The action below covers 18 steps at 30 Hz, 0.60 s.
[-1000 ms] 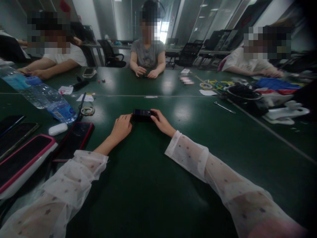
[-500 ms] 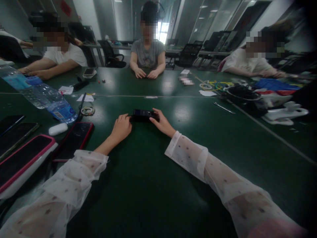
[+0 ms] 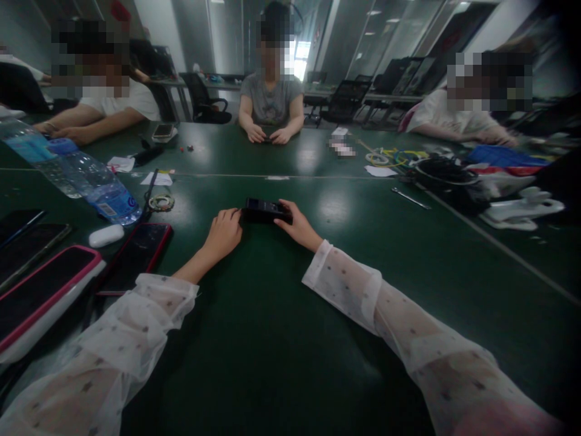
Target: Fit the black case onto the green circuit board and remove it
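Observation:
A small black device with a screen on its upper face is at the middle of the green table. At its left end, my left hand is closed, its curled fingers against the device's dark edge; the fingertips are partly hidden. My right hand grips the opposite end between thumb and fingers. Both forearms are in sheer white sleeves with dark stars.
Left of my hands lie a red-edged phone, a pink-framed phone, a white earbud case and a water bottle. A wrench and a white plastic object lie right. Across sits a person; others sit at both sides.
The black device has tilted slightly, and its screen shows less clearly. Both my hands stay at its ends, almost unmoved.

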Tool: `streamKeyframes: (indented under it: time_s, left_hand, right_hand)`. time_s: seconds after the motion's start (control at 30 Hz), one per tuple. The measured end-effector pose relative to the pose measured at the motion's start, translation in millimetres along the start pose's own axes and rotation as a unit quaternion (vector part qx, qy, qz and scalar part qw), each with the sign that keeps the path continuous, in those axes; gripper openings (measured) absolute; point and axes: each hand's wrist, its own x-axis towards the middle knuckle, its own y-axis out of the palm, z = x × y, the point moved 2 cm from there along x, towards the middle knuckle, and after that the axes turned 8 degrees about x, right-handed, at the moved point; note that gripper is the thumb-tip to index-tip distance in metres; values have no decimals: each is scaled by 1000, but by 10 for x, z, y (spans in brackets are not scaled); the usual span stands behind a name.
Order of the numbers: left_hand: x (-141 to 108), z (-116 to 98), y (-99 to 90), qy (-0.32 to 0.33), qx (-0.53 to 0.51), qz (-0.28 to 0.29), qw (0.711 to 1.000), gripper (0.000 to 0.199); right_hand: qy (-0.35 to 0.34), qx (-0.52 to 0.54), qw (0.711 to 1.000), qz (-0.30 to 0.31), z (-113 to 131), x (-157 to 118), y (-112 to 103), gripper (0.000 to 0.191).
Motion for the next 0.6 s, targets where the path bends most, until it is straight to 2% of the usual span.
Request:
streamKeyframes:
  time_s: [0.6]
  left_hand:
    - [1,-39,-71,12,-8,-7,1000,60]
  right_hand:
    - [2,3,1000,-7,19,9,-2,61]
